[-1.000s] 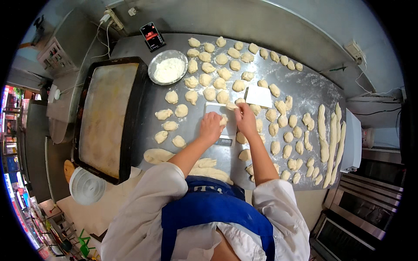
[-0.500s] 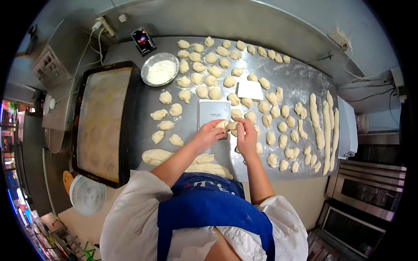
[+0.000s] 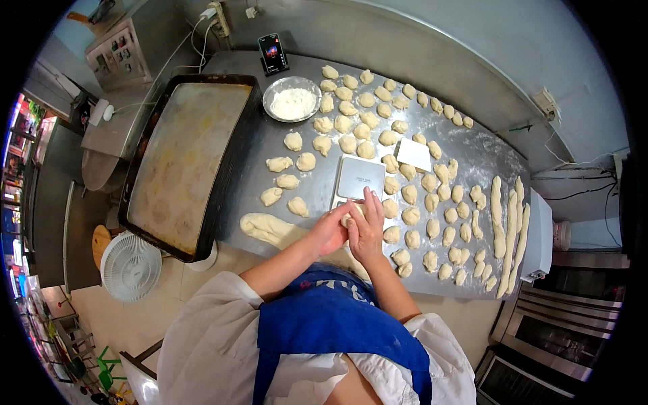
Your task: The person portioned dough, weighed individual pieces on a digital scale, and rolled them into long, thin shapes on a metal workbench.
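Observation:
My left hand [image 3: 329, 231] and my right hand [image 3: 364, 229] are cupped together around a piece of pale dough [image 3: 349, 212], mostly hidden by my fingers. They are just in front of a digital scale [image 3: 360, 177], whose square steel pan has no dough on it. Long strips of dough [image 3: 268, 229] lie beneath and left of my wrists. Many small dough lumps [image 3: 305, 162] are spread over the floury steel table [image 3: 317, 182]. Right of the scale's back lies a white flat square object [image 3: 413, 154], probably a scraper.
A large dark baking tray [image 3: 182, 162] fills the table's left side. Behind are a steel bowl of flour [image 3: 291, 104] and a propped phone [image 3: 273, 53]. Long dough ropes [image 3: 511, 236] lie at the right. A white fan [image 3: 131, 266] stands below the tray. A wall runs behind.
My hands have come together, drawing the dough off the scale's pan toward me, and my right hand now covers it with fingers over it. The view has shifted slightly.

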A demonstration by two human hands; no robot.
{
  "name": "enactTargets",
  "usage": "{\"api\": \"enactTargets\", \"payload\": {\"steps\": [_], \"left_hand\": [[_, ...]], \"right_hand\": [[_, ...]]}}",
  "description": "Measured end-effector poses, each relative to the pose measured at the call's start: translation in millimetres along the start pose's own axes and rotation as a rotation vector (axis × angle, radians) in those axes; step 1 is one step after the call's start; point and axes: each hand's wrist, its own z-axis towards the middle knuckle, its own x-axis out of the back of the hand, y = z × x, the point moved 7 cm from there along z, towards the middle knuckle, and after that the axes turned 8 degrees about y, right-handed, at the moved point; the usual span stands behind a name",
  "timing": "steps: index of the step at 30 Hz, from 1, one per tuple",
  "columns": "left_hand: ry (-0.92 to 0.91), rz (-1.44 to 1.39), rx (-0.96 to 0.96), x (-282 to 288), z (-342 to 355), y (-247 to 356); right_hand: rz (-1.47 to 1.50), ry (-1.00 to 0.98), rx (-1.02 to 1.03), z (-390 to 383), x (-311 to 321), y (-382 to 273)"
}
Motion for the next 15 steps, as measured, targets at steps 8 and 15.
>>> {"api": "enactTargets", "payload": {"steps": [8,15], "left_hand": [[0.210,0.269,-0.120,13,3,-17],[0.171,0.116,0.127,44,21,-18]], "right_hand": [[0.043,0.101,-0.222,14,-4,32],[0.504,-0.066,-0.622,-20,-41,81]]}}
